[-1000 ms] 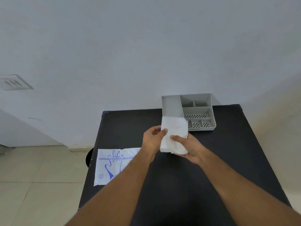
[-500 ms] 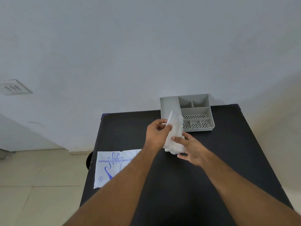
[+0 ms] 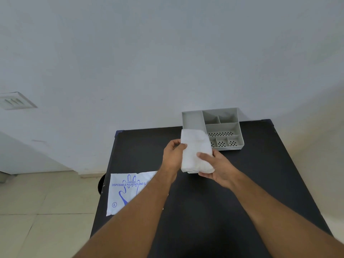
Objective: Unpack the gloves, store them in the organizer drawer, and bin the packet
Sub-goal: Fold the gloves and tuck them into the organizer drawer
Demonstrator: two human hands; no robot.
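Glove stack (image 3: 195, 151) turned flat again, gripped by both hands (image 3: 195, 159), one organizer (image 3: 221, 125), one packet (image 3: 128, 190)

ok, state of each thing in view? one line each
gloves: out of the packet, folded white stack, held above the table in both hands
left hand: grip shut on the stack's left edge
right hand: grip shut on its lower right
packet: flat at the table's left edge, partly under the left forearm
organizer drawer: visible compartments empty
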